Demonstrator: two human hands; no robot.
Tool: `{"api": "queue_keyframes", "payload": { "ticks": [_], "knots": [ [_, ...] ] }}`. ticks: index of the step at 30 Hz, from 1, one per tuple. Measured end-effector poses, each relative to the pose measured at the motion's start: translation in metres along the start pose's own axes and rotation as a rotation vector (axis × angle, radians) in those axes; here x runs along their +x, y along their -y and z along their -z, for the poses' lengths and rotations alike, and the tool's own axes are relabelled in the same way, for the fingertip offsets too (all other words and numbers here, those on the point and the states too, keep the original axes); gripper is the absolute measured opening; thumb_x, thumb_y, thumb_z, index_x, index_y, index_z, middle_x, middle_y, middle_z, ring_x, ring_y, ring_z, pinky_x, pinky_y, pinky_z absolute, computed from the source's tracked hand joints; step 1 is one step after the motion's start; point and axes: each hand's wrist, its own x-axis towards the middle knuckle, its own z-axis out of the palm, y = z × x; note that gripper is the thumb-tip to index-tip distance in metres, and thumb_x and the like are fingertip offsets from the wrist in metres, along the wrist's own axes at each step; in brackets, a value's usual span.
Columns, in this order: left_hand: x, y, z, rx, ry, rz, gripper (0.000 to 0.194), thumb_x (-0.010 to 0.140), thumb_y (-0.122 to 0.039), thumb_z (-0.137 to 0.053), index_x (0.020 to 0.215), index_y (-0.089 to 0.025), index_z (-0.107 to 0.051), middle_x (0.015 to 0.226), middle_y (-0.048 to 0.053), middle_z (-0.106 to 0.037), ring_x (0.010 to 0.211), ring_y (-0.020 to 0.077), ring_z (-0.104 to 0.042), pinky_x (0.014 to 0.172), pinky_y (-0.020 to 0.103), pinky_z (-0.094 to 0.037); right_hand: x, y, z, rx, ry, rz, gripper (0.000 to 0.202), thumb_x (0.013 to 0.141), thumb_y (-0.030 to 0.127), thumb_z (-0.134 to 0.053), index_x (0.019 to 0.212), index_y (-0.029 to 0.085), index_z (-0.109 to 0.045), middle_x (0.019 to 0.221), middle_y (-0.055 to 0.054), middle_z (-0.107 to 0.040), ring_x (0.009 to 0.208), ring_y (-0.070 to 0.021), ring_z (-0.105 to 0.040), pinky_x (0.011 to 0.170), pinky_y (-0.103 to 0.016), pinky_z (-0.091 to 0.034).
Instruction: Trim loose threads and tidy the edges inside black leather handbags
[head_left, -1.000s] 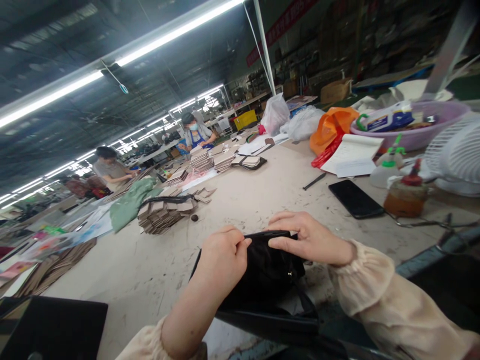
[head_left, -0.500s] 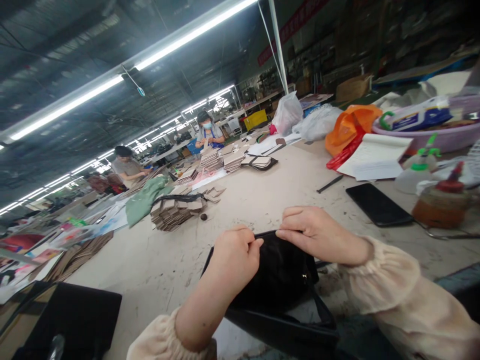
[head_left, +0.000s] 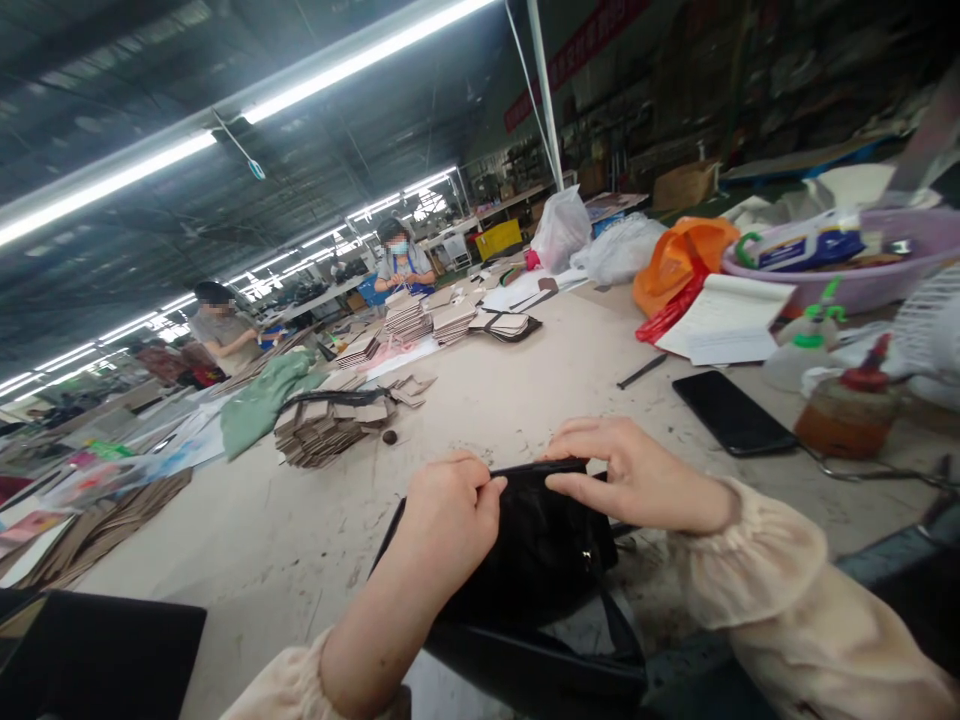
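Worktable: beige, scuffed, mid-frame. Left hand: fingers pinching far rim of black bag, lower centre. Right hand: thumb and fingers straddling same rim, pressure untellable; hands spaced presumably for tautness. Bag: long axis left-right, mouth seemingly toward wearer. Phone: right, apart.

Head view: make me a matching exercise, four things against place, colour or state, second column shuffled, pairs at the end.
Things
1. Left hand
2. Phone
3. Basin
4. Crumpled cloth

Place, colour or state
a. light purple
b. black, lying flat
c. green
d. at the top edge of the black piece

Pairs: 1-d, 2-b, 3-a, 4-c
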Motion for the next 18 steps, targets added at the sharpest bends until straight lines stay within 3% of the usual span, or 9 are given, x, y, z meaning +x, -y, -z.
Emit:
{"api": "queue_keyframes", "payload": {
  "ticks": [11,18],
  "knots": [
    [-0.001,-0.002,0.0,-0.019,0.006,0.006,0.028,0.084,-0.023,-0.051,0.057,-0.015,-0.055,0.069,0.003,-0.059,0.063,0.0118,-0.052,0.061,0.023,-0.037,0.004,0.005,-0.015,-0.044,-0.142,-0.007,0.01,0.072,0.011,-0.057,0.071,0.016,-0.065,0.069,-0.001,-0.06,0.065,-0.0114,-0.055,0.061,-0.023,-0.04],
    [0.002,-0.002,-0.003,-0.017,0.002,-0.004,0.029,0.083,-0.023,-0.051,0.054,-0.015,-0.048,0.067,0.002,-0.056,0.063,0.0109,-0.051,0.061,0.023,-0.036,0.007,0.003,-0.017,0.008,-0.168,-0.032,0.011,0.073,0.01,-0.056,0.064,0.015,-0.06,0.063,0.0,-0.054,0.063,-0.0111,-0.052,0.06,-0.024,-0.038]
  ]
}}
